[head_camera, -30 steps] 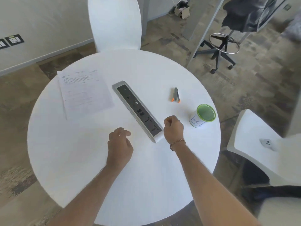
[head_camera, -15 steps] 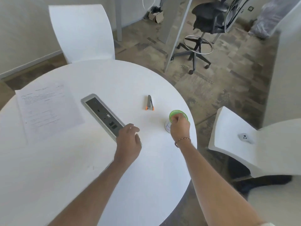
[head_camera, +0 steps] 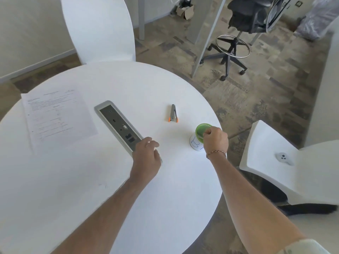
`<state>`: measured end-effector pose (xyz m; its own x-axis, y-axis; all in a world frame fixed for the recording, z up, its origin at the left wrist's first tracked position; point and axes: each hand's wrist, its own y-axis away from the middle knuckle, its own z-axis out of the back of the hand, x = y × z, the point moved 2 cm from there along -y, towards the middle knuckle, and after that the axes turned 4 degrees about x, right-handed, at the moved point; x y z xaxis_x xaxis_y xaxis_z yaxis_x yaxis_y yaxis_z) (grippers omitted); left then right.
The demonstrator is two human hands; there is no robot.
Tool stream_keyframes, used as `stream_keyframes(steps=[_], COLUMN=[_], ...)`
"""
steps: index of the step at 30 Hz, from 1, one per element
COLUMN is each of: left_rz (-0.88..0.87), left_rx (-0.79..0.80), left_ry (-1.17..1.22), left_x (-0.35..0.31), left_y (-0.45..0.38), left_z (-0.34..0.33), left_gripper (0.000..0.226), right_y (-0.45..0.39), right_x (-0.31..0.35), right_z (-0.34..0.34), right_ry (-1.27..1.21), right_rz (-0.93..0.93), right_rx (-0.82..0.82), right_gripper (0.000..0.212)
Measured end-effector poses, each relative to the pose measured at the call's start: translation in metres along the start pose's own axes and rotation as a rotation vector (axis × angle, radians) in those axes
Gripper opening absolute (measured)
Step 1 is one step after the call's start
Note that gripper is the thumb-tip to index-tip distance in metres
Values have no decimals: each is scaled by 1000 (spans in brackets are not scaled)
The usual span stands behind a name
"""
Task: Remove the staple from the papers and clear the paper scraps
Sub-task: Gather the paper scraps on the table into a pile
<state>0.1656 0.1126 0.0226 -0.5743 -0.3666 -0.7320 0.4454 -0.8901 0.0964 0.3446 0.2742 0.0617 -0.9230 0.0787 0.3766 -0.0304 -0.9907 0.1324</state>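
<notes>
Late in the task, by the look: right hand (head_camera: 215, 139) pinched over green-rimmed white cup (head_camera: 199, 139) at four o'clock, contents unclear; left hand (head_camera: 146, 156) loose, empty; printed white papers (head_camera: 56, 118) at ten o'clock on round white desk (head_camera: 91, 189).

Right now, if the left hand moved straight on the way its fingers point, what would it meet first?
Probably nothing soon: beyond the left hand lies bare table; the staple remover sits slightly right of that line.
</notes>
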Motion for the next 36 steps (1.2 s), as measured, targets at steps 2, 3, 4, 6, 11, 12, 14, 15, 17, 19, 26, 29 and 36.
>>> stream_keyframes(steps=[2, 3, 4, 6, 11, 12, 14, 15, 17, 19, 26, 29, 36], left_rz=[12, 18, 26, 41, 63, 83, 126, 138, 154, 191, 329, 367, 423], left_rx=[-2, 0, -1, -8, -37, -36, -30, -30, -36, -50, -129, -147, -79], left_ry=[-11, -19, -26, -33, -56, -67, -87, -99, -128, -144, -168, -170, -215], left_x=[4, 6, 8, 12, 27, 32, 45, 51, 63, 80, 131, 144, 166], left_y=[0, 1, 2, 5, 17, 19, 25, 28, 35, 44, 69, 79, 100], left_z=[2, 3, 5, 10, 23, 26, 33, 37, 47, 60, 100, 112, 124], left_gripper=[30, 29, 29, 27, 27, 28, 30, 30, 30, 31, 36, 40, 51], right_y=[-2, -2, -1, 2, 24, 32, 52, 63, 85, 109, 177, 201, 260], right_x=[-2, -3, -1, 3, 23, 29, 43, 49, 60, 72, 91, 91, 84], right_z=[-3, -5, -6, -10, -32, -39, -57, -66, -85, -106, -165, -177, -188], right_ry=[-5, -6, -8, -15, -117, -132, -140, -139, -142, -158, -90, 19, 250], right_rz=[6, 21, 43, 93, 260, 309, 413, 459, 528, 577, 658, 705, 762], right_rx=[-26, -42, -58, -99, -130, -117, -97, -82, -11, 97, 381, 394, 151], right_gripper=[20, 20, 20, 22, 19, 17, 15, 14, 15, 16, 28, 29, 44])
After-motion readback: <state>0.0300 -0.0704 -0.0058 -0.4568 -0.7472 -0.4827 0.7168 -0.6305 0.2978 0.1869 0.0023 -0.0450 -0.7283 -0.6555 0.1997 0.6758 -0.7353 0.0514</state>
